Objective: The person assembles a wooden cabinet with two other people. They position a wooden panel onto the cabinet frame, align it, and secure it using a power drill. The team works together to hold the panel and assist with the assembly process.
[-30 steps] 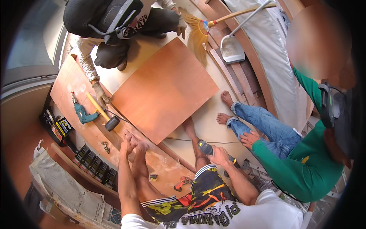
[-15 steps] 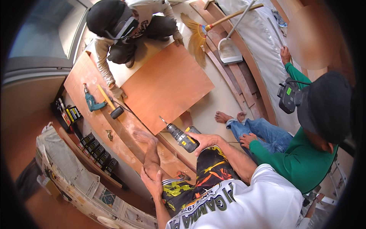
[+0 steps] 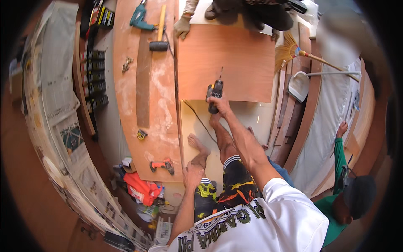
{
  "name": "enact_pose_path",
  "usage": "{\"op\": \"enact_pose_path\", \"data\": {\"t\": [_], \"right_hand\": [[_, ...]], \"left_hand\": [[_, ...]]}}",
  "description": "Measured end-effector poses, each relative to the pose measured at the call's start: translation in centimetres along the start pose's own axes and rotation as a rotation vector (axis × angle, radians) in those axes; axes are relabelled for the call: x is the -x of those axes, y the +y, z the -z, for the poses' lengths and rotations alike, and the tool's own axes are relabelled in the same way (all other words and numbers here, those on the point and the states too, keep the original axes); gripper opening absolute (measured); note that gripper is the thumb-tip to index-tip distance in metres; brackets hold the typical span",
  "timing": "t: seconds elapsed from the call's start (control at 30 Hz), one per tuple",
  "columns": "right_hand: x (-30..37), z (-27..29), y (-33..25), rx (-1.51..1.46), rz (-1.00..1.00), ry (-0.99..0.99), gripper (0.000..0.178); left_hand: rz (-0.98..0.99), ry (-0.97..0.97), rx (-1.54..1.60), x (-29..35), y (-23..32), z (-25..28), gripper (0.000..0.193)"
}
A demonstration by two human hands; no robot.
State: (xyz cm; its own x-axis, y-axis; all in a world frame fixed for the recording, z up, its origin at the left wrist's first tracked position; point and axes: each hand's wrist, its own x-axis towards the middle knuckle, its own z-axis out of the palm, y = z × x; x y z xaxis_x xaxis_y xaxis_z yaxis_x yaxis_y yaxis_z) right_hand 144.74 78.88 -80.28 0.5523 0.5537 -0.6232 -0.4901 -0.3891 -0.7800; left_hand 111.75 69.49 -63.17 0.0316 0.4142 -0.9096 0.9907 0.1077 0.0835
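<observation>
My right hand (image 3: 221,105) is closed around the grip of a black and yellow cordless drill (image 3: 215,90). Its long thin bit points away from me, over the near part of a square reddish-brown plywood panel (image 3: 226,54); whether the tip touches the wood I cannot tell. My left hand (image 3: 193,174) rests on my left knee, fingers lying over it and holding nothing. At the panel's far left corner is the gloved hand (image 3: 182,27) of a co-worker crouching beyond it. That person's other hand (image 3: 275,34) is near the far right corner.
On the long board at left lie a teal corded drill (image 3: 140,17), a rubber mallet (image 3: 159,45), a tape measure (image 3: 142,134) and an orange-red power tool (image 3: 163,166). A broom (image 3: 289,51), dustpan (image 3: 299,86) and planks (image 3: 289,105) are at right, near a person in green (image 3: 336,212).
My right hand has carried the drill forward from near my thigh to over the panel. My view has turned, so the panel now appears squarer and farther ahead. My left hand stays on my knee.
</observation>
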Motion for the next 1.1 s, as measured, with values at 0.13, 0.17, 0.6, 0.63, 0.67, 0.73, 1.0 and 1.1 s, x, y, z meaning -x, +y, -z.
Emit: {"op": "enact_pose_path", "data": {"t": [0.13,0.17,0.6,0.63,0.67,0.73,1.0,1.1], "right_hand": [[-2.1,-1.0,0.3,-0.188,-0.053,0.005,0.042],[-2.3,-0.7,0.2,-0.201,-0.078,0.0,0.044],[8.3,1.6,3.5,1.257,-0.221,0.069,0.07],[8.0,8.6,5.2,1.554,0.2,0.04,0.07],[12.5,5.5,8.5,1.779,0.326,-0.166,0.069],[22.2,-1.0,9.4,1.77,0.267,-0.592,0.058],[43.3,-12.2,8.7,1.461,0.368,-1.267,0.041],[44.5,-13.4,5.6,1.542,0.294,-1.218,0.038]], "left_hand": [[0.08,0.005,0.125,0.2,-5.1,-3.5,0.089],[0.086,-0.005,0.164,0.5,-5.9,-3.9,0.089],[0.071,0.202,0.616,3.6,-13.6,-10.4,0.086],[-0.01,0.206,0.66,4.0,-12.1,-10.9,0.086],[0.036,0.256,0.681,4.4,-13.6,-12.2,0.086],[0.077,0.296,0.708,5.6,-14.9,-13.7,0.076],[0.087,0.279,1.099,11.9,-19.3,-16.4,0.055],[0.189,0.313,1.105,14.9,-21.3,-17.5,0.05]]}}
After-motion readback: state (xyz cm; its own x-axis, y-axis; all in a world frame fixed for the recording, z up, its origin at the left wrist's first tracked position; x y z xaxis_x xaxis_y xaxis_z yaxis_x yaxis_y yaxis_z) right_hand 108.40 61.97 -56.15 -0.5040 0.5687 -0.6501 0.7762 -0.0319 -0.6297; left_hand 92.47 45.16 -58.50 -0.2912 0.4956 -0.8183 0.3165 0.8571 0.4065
